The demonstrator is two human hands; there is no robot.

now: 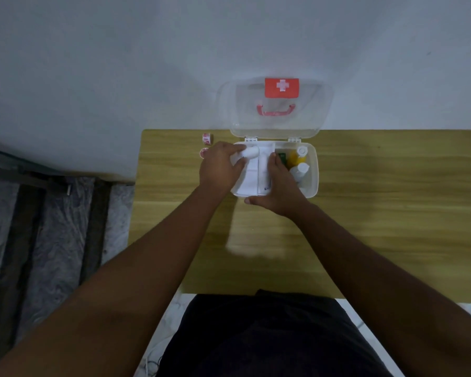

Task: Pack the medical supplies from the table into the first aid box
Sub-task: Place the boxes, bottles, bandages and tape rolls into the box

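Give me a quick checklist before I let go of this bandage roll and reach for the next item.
1. Box lid fully open: ok.
2. Bandage roll inside the box: ok, left hand holds it over the white packets.
3. Right hand steadying the box: ok.
4. Bottles in the right section: ok.
5. Table cleared: not ok, tape roll remains.
6. Room left for it: cannot tell.

A white cross on a red label marks the box lid.
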